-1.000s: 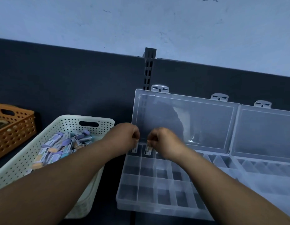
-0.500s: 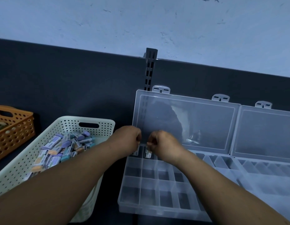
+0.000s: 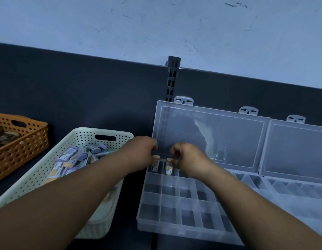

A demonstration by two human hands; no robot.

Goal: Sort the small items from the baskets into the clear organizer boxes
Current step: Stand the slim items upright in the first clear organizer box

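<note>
Left hand: my left hand [image 3: 141, 153] is curled at the back-left corner of the near organizer box [image 3: 174, 230]. Its fingertips pinch the orange top of the left eraser [image 3: 154, 164].
Right hand: my right hand [image 3: 186, 156] is curled just beside it and pinches the right eraser [image 3: 168, 167] the same way.
Where the erasers are: each stands upright with its lower end down in its own back-row compartment, the two cells side by side. I cannot tell whether either one touches the floor of its cell.
Between the hands: a dark strip [image 3: 162, 155] runs from one to the other. I cannot tell what it is.
Handling: I judge these to be light, small, slightly rubbery blocks in paper sleeves. They should be grippy at the bare end and slicker on the sleeve, with nothing about them fragile.
Where to hold: I'd take the bare orange end between thumb and forefinger, so the sleeved body drops between the thin dividers.
Box: it looks like thin clear plastic, light enough to slide on the dark surface [image 3: 133, 195] if nudged. Its lid [image 3: 210, 138] stands open behind.
Supply: the white basket [image 3: 102, 131] to the left holds many more erasers in a loose heap.
Other: an orange basket [image 3: 32, 134] sits at the far left, and a second organizer box [image 3: 300, 204] is open on the right.
</note>
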